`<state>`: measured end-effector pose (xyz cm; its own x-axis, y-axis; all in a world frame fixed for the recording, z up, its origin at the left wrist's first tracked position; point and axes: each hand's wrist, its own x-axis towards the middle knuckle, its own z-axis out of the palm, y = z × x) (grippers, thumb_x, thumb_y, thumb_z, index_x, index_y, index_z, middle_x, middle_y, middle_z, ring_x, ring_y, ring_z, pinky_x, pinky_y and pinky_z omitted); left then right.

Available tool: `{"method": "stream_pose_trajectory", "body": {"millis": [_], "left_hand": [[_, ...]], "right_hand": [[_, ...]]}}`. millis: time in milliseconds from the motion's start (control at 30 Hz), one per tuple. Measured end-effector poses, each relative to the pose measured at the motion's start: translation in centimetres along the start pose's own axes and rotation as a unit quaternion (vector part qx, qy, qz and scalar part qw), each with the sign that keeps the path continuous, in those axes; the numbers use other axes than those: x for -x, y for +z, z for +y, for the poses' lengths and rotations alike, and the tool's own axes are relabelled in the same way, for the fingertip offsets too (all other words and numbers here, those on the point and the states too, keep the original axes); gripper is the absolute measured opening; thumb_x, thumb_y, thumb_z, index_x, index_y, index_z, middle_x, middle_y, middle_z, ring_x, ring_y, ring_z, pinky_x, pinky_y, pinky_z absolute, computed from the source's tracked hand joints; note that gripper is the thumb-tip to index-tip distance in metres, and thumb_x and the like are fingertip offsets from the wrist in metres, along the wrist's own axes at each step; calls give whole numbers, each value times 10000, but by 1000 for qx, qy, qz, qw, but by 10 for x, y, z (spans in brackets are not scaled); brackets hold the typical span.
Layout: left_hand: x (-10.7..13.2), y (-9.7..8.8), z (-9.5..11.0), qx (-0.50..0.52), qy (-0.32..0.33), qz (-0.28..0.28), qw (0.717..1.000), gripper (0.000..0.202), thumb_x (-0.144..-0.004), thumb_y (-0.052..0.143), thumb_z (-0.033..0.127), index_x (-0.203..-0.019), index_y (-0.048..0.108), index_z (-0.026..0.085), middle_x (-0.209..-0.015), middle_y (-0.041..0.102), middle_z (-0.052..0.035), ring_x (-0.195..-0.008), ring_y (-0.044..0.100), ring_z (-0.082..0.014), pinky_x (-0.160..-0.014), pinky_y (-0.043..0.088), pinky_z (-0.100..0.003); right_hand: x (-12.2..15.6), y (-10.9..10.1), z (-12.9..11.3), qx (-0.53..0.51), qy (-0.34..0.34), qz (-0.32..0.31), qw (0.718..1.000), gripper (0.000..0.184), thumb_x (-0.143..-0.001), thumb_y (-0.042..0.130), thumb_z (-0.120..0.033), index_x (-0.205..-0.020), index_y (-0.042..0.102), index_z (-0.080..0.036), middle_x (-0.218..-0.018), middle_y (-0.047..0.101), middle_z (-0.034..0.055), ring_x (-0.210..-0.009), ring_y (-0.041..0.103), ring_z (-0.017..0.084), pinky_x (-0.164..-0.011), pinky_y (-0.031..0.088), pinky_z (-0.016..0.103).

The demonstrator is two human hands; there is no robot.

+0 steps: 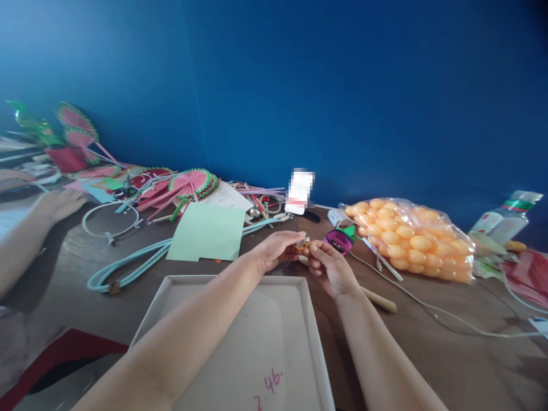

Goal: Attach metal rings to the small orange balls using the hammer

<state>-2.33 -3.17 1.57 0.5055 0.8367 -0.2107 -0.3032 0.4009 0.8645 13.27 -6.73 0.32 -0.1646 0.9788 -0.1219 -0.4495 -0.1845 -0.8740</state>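
My left hand (280,249) and my right hand (329,264) meet above the table, just beyond the far edge of a shallow white box (274,331). Pinched between their fingertips is a small round gold-coloured piece (302,243) with a shiny, darker top; its exact kind is too small to make out. Both hands have closed fingers. Close behind my right hand lies a purple pouch-like item (338,241) with green leaf shapes and dark bits inside. A wooden stick (381,299) shows partly under my right wrist.
Orange balls fill a clear bag (415,240) at right, near a bottle (505,220). A white cable (428,308) crosses the table. Green paper (209,231), blue tubing (128,271) and paper fans (194,185) lie left. Another person's hand (60,205) rests far left. A phone (299,191) leans at the wall.
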Motion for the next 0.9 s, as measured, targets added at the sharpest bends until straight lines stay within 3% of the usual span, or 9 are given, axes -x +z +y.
{"method": "stream_pose_trajectory", "body": {"millis": [900], "left_hand": [[1, 1, 0, -2, 7, 0, 1000, 338, -711, 712, 399, -878, 663, 109, -773, 647, -81, -678, 615, -109, -586, 460, -181]], "right_hand": [[1, 1, 1, 8, -9, 0, 1000, 206, -664, 772, -305, -736, 622, -183, -723, 626, -12, -483, 385, 36, -402, 282, 162]]}}
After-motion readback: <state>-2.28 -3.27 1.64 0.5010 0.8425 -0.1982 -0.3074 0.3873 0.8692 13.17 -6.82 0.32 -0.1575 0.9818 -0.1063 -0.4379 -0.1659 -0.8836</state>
